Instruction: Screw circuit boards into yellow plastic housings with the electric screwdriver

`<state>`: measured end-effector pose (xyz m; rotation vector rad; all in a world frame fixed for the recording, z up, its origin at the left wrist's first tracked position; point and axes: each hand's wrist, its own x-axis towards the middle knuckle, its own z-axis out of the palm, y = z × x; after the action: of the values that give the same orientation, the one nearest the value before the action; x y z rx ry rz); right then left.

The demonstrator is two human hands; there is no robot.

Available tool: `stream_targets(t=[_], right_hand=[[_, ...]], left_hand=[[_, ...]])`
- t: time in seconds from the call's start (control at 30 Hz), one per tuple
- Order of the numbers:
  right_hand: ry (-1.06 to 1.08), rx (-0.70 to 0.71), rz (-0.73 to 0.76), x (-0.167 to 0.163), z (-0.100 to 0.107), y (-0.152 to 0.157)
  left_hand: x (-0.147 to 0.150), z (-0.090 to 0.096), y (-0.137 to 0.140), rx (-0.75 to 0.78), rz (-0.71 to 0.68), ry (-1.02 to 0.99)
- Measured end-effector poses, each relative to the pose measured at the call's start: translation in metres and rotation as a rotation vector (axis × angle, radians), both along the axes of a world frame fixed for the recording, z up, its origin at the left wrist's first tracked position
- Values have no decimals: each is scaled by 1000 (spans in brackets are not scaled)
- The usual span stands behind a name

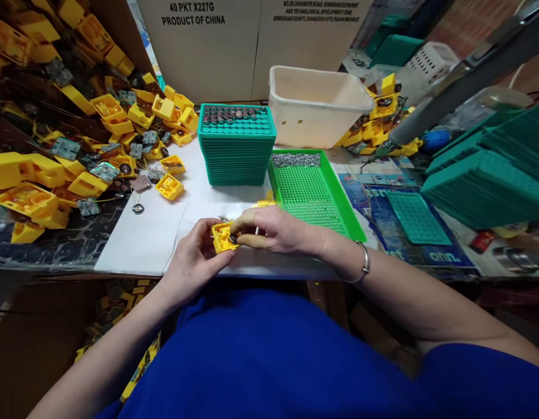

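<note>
My left hand (194, 259) grips a small yellow plastic housing (220, 238) by its sides, over the white work surface. The housing's open, hollow side faces up. Thumb and forefinger of my right hand (280, 230) pinch a small dark round disc (233, 238) at the housing's right side. How far the disc sits inside, I cannot tell, since the fingertips partly cover it. Light-coloured covers wrap some fingers of that hand. Just behind the hands lie a few small yellow pieces (266, 202).
A stack of teal trays (238, 157) holds round dark parts on top. To its right are a green perforated tray (339, 201) with small metal pieces and a whitish bin (321, 119). Yellow housings with wires (88, 183) heap up at left. A grey tool (409, 125) hangs at right.
</note>
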<state>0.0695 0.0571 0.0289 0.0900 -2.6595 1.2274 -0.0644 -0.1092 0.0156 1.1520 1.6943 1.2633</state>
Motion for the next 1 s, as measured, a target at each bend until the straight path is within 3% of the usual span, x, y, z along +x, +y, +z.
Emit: stream_targets(t=[0.13, 0.3, 0.43, 0.6, 0.7, 0.8, 0.93, 1.0], right_hand=[[-19, 345, 88, 0, 7, 2], [-189, 548, -16, -3, 25, -10], [-117, 538, -76, -2, 23, -15], [185, 217, -61, 13, 11, -10], [339, 83, -180, 20, 7, -7], [445, 199, -291, 20, 3, -4], [568, 407, -218, 15, -3, -3], [628, 481, -219, 14, -4, -5]], left_hand=[[6, 3, 2, -30, -36, -204], [9, 4, 5, -55, -77, -454], [9, 4, 9, -13, -1, -534], [10, 6, 12, 58, 45, -666], [7, 9, 12, 53, 99, -719], [2, 14, 10, -8, 78, -816], [-1, 18, 5, -130, -154, -952], [0, 18, 4, -157, -187, -935]])
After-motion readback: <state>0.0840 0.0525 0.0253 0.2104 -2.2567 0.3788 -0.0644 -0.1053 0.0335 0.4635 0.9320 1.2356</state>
